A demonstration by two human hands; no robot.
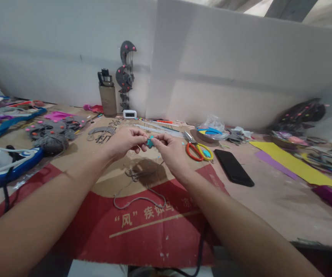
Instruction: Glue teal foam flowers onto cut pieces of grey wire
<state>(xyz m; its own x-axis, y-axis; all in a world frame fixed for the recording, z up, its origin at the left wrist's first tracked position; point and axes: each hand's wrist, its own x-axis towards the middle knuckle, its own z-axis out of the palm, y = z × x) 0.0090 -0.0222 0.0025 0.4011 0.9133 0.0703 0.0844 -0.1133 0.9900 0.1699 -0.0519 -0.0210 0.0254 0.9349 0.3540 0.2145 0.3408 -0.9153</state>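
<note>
A small teal star-like cutout (150, 142) is pinched between the thumb and fingers of my right hand (170, 152), above the cardboard. My left hand (125, 143) meets it from the left, thumb and fingertips closed right at the cutout's edge. What those left fingertips grip is too small to make out. Below my hands, a thin grey cord (139, 198) lies loosely looped on the red and brown cardboard (102, 246). Red-and-yellow-handled scissors (195, 146) rest to the right of my right hand.
A black phone (233, 167) lies right of the scissors. Grey felt pieces and yarn (52, 142), with a blue-and-white power strip (18, 165), occupy the left. A bottle (107, 94) and small clock (129, 114) stand at the back. Yellow sheet (293, 163) lies far right.
</note>
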